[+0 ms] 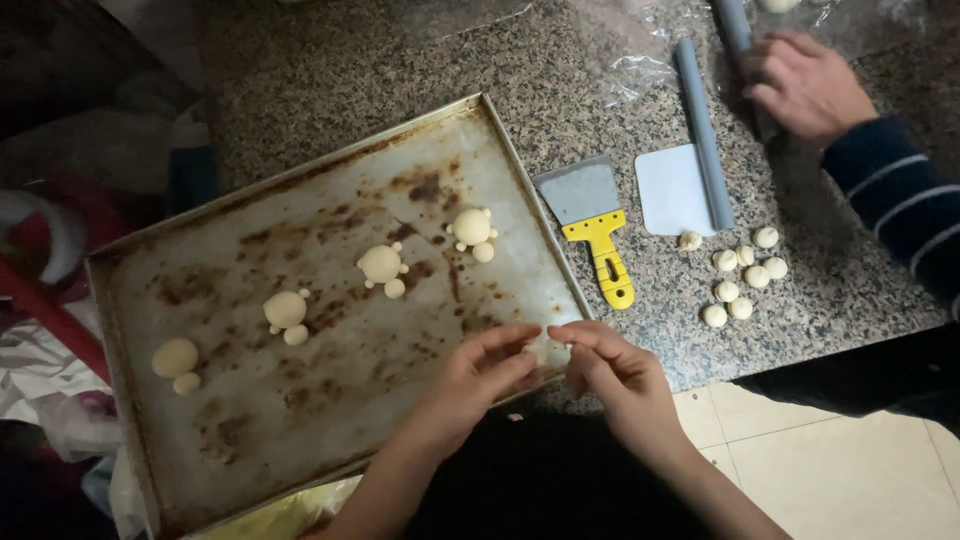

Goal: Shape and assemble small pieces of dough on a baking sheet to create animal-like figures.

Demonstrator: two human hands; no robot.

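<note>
— What are the two hands at the bottom doing?

— The left hand (480, 375) and the right hand (610, 365) meet over the near right corner of the baking tray (300, 420). Their fingertips pinch a tiny bit of dough (556, 341) between them. The fingers are bent in close, nearly shut, with only that small pale piece held at the tips.

— Where is that piece?

— Up in the air, just over the tray's right edge, between the two hands.

— What is on the tray?

— Four little dough shapes in a slanted row. Each one is a round ball with a smaller ball stuck to it. The far right dough shape (472, 230) has tiny bumps like feet. So does the next dough shape (381, 266). The third dough shape (287, 311) has a few bumps too. The left dough shape (176, 360) is plain, just two balls. The tray is old, with brown stains.

— And on the desk?

— The speckled stone desk (560, 90) holds a scraper with a yellow handle (595, 225), just beside the tray. Next to it lies a white plastic card (672, 190) with a grey stick (702, 135) across its edge. Near them sits a bunch of small dough balls (742, 275).

— Is anyone else there?

— Yes. Another person's hand (805, 85), with a dark striped sleeve (900, 200), rests on a grey roller at the top right.
</note>
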